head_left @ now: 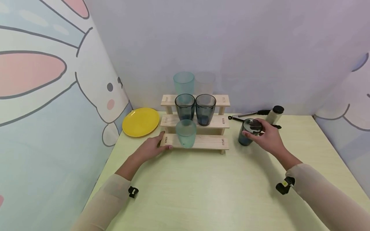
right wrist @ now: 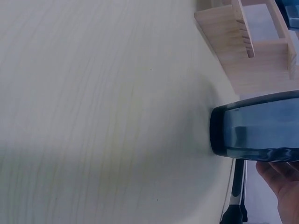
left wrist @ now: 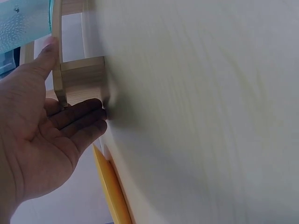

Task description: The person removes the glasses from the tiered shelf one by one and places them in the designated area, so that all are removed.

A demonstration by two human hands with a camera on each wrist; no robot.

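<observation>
A three-tier wooden rack (head_left: 206, 142) stands by the back wall. My left hand (head_left: 150, 148) grips the left end of its lowest tier, thumb at the front edge; in the left wrist view the fingers (left wrist: 77, 116) reach under the board. To the rack's right, my right hand (head_left: 270, 138) holds a dark blue-grey glass (head_left: 245, 140) upright around its upper part. Its base is at or just above the table; I cannot tell which. A teal glass (head_left: 186, 134) sits on the lowest tier, two dark glasses (head_left: 185, 110) on the middle one.
The top tier bears another teal glass (head_left: 183, 84) and a clear glass (head_left: 205, 84). A yellow plate (head_left: 140, 122) lies left of the rack. Behind my right hand are black-handled tongs (head_left: 245, 114) and a black-capped bottle (head_left: 274, 116). Walls border the table (head_left: 196, 189) at back and sides.
</observation>
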